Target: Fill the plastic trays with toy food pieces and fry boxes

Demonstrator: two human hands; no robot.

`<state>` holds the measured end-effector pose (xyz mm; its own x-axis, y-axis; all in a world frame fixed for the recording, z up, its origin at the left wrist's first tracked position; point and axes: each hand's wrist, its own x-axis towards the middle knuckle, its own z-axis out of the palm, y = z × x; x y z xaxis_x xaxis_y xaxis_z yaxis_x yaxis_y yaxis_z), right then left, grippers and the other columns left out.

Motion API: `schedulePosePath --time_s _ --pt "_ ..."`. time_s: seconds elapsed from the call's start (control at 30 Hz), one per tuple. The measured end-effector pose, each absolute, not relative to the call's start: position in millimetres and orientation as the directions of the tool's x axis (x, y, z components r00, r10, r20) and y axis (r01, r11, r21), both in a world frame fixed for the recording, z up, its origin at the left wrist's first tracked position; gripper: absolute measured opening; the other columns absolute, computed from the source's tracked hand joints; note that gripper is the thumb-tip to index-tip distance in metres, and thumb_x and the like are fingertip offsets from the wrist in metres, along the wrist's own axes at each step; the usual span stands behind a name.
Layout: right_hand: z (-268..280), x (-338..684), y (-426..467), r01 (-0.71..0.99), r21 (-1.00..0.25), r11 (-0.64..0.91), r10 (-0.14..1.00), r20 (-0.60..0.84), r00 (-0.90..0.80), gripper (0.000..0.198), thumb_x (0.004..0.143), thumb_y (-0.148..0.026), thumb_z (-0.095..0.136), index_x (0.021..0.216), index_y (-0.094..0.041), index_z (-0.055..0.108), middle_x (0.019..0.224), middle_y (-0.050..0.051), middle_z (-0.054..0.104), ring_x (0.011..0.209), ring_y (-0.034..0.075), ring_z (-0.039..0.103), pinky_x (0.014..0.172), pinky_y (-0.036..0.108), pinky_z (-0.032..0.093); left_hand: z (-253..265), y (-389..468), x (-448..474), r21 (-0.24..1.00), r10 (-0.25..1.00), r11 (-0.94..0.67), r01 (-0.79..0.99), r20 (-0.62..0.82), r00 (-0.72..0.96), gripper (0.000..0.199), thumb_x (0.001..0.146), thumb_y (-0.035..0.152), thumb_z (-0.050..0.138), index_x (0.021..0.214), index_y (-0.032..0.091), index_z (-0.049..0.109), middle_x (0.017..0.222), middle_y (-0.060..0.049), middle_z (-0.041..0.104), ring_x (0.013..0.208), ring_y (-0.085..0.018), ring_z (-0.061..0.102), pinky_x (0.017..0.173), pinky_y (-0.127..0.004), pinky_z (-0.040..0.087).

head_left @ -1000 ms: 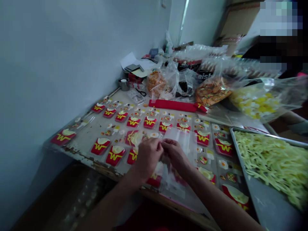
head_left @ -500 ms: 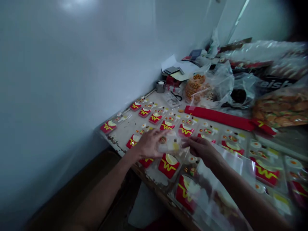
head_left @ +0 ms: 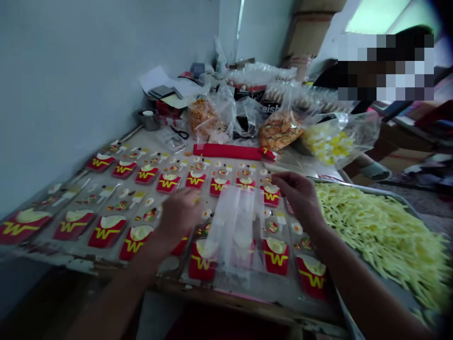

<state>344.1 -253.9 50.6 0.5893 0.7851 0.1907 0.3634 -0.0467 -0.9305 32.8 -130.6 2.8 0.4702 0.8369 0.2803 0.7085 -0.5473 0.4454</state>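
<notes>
Rows of clear plastic packets lie flat, each with a small red fries box (head_left: 276, 256) marked by a yellow zigzag and tiny pretend foods such as a fried egg (head_left: 296, 228). My left hand (head_left: 181, 213), blurred by motion, is curled closed above the middle packets; a bit of yellow shows at its fingertips, but what it holds is unclear. Over the right end of the back row, my right hand (head_left: 295, 191) has its fingers pinched together; anything in them is too small to make out. Between the hands, translucent plastic sleeves (head_left: 231, 226) cover part of the front packets.
On the right, a metal tray (head_left: 392, 194) holds a heap of pale yellow strips (head_left: 382, 236). A long red piece (head_left: 226, 151) lies behind the packets. Clear bags of small pieces (head_left: 281, 130), scissors (head_left: 180, 133) and a grey cup (head_left: 148, 120) stand farther back. A person (head_left: 382, 71) is at the far right.
The view has swung right, bringing the tray and the person into sight. The clear packet between my hands no longer shows there, and my hands have moved apart.
</notes>
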Motion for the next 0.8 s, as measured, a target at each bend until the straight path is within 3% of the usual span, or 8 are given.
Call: schedulePosePath --time_s 0.07,0.17,0.37,0.43,0.5,0.57,0.67,0.8 --pt "48.7 352.4 -265.1 0.381 -0.924 -0.039 0.818 0.189 0.543 0.031 0.079 -0.045 0.075 0.093 -0.017 0.076 0.079 0.004 0.072 0.063 0.014 0.056 0.057 0.026 0.041 -0.4 -143.9 107.3 0.367 0.844 -0.534 0.761 0.172 0.509 0.048 0.081 0.061 0.07 0.097 0.015 0.07 0.103 -0.018 0.072 0.102 -0.035 0.066 0.091 -0.046 0.05" --pt "37.6 361.7 -278.6 0.484 -0.874 -0.039 0.875 0.204 0.44 0.026 0.084 -0.043 0.07 0.093 -0.019 0.077 0.078 0.003 0.072 0.066 0.016 0.059 0.061 0.028 0.044 -4.8 -136.7 162.3 0.332 0.885 -0.431 0.839 -0.024 0.464 0.057 0.06 0.062 0.086 0.084 0.012 0.073 0.088 -0.021 0.073 0.094 -0.041 0.068 0.079 -0.046 0.05" --pt "24.7 370.2 -261.1 0.708 -0.706 -0.028 0.94 0.222 0.259 0.027 0.092 -0.041 0.062 0.103 -0.021 0.077 0.088 0.007 0.075 0.073 0.023 0.065 0.071 0.037 0.05 -12.5 -126.0 149.2 0.474 0.937 -0.316 0.822 0.021 0.348 0.02 0.079 0.038 0.079 0.078 0.018 0.074 0.083 -0.007 0.075 0.083 -0.022 0.068 0.072 -0.031 0.045" --pt "30.0 363.1 -236.0 0.833 -0.551 0.045 0.944 0.297 0.145 0.036 0.091 -0.038 0.065 0.123 -0.022 0.072 0.118 0.012 0.072 0.101 0.03 0.066 0.087 0.045 0.051 -13.5 -129.3 144.5 0.531 0.941 -0.308 0.789 0.05 0.334 0.016 0.082 0.034 0.076 0.078 0.019 0.073 0.083 -0.004 0.075 0.08 -0.018 0.067 0.072 -0.028 0.045" --pt "37.6 350.9 -206.8 0.881 -0.453 0.139 0.945 0.326 0.019 0.054 0.085 -0.035 0.072 0.137 -0.023 0.064 0.142 0.014 0.059 0.127 0.037 0.053 0.103 0.053 0.044 -10.7 -131.7 138.9 0.618 0.943 -0.296 0.728 0.069 0.325 0.017 0.085 0.034 0.073 0.078 0.018 0.071 0.081 -0.002 0.073 0.076 -0.014 0.065 0.07 -0.025 0.045" --pt "46.3 334.2 -180.3 0.809 -0.546 0.216 0.964 0.253 -0.087 0.05 0.082 -0.037 0.075 0.129 -0.021 0.069 0.135 0.014 0.064 0.125 0.037 0.055 0.103 0.053 0.044 -1.5 -134.8 127.4 0.764 0.94 -0.284 0.579 0.104 0.325 0.022 0.086 0.038 0.072 0.079 0.017 0.069 0.075 -0.001 0.07 0.071 -0.013 0.062 0.067 -0.024 0.045" --pt "61.2 298.4 -155.5 0.417 -0.88 0.229 0.957 0.124 -0.263 0.031 0.085 -0.047 0.07 0.098 -0.02 0.077 0.095 0.009 0.076 0.093 0.028 0.068 0.086 0.042 0.053 25.3 -146.1 94.9 0.935 0.932 -0.223 0.274 0.122 0.343 0.033 0.08 0.046 0.076 0.094 0.017 0.067 0.082 -0.001 0.069 0.07 -0.013 0.059 0.065 -0.023 0.046" --pt "76.0 227.7 -143.3 0.089 -0.987 0.134 0.881 0.078 -0.467 0.033 0.08 -0.053 0.076 0.088 -0.021 0.078 0.086 0.005 0.075 0.08 0.023 0.069 0.076 0.035 0.053 61.0 -170.3 20.7 0.947 0.872 -0.03 0.32 -0.132 0.472 0.033 0.078 0.045 0.078 0.095 0.018 0.074 0.082 -0.002 0.07 0.066 -0.013 0.057 0.062 -0.024 0.043"
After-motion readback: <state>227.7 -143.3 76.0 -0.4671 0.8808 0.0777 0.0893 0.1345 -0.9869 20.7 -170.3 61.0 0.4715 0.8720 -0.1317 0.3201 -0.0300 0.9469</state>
